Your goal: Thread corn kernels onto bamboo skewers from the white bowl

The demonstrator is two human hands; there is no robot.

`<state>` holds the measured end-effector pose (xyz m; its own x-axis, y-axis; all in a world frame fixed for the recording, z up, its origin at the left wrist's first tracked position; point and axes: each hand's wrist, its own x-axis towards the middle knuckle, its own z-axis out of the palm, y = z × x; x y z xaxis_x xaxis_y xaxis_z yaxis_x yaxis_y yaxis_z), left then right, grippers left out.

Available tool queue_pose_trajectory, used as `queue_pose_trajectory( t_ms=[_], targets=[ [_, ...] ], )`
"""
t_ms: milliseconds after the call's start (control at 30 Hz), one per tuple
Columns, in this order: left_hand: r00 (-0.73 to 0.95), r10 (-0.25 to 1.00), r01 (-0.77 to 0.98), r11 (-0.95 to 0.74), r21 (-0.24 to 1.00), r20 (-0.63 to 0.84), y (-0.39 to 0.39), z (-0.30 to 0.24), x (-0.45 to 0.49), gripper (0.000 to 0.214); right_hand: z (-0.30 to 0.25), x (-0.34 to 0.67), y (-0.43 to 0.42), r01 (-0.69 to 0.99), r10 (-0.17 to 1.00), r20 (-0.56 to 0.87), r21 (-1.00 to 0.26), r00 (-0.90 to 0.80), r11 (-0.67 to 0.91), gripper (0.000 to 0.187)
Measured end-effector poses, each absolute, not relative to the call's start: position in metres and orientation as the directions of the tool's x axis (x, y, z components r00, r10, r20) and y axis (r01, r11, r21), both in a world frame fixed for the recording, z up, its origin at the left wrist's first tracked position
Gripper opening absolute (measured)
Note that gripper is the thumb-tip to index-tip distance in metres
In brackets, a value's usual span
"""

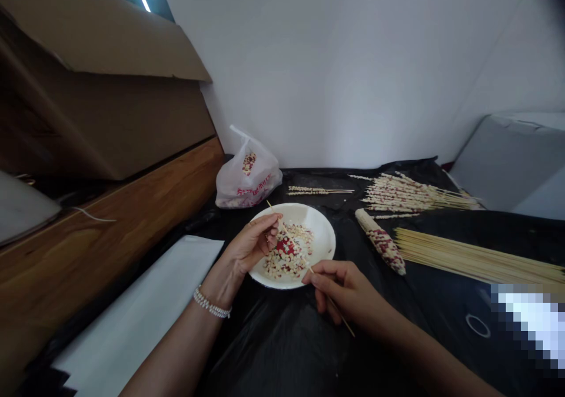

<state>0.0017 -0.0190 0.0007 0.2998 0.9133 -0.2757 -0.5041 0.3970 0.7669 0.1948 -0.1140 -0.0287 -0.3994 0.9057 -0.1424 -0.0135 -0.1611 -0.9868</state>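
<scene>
A white plate (324, 241) on the black-covered table holds several pale and red kernels (286, 255). My left hand (251, 247), with a bead bracelet at the wrist, reaches over the plate, its fingertips pinched on the upper part of a thin bamboo skewer (295, 247) that slants across the plate. My right hand (342, 288) is closed on the lower part of the same skewer, whose end sticks out below the fingers.
A corn cob (380, 241) lies right of the plate beside a bundle of bare skewers (477, 260). Loaded skewers (410, 195) lie at the back. A white plastic bag (248, 178) sits behind the plate. Cardboard box (97, 85) and wooden ledge (110, 226) stand left.
</scene>
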Motion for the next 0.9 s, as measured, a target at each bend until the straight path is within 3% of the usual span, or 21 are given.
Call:
queue_pose_trajectory(
  t_ms=[267, 667, 800, 900],
  targets=[
    [0.361, 0.911, -0.31, 0.317, 0.896, -0.198, -0.024, 0.0, 0.003, 0.02, -0.03, 0.197, -0.113, -0.024, 0.924, -0.105, -0.992, -0.368, -0.122, 0.032],
    [0.411, 0.895, -0.075, 0.219, 0.973, -0.17, -0.035, -0.007, 0.014, 0.021, -0.03, 0.198, -0.11, -0.033, 0.945, -0.101, -0.993, -0.311, -0.117, 0.031],
    [0.357, 0.934, 0.137, -0.024, 0.99, -0.026, -0.028, -0.007, 0.009, 0.028, -0.028, 0.199, -0.109, -0.054, 0.955, -0.097, -0.992, -0.28, -0.117, 0.032],
    [0.351, 0.931, 0.427, -0.254, 0.868, 0.099, -0.023, -0.01, 0.0, 0.026, -0.027, 0.199, -0.108, -0.059, 0.957, -0.106, -0.99, -0.271, -0.127, 0.033]
  ],
)
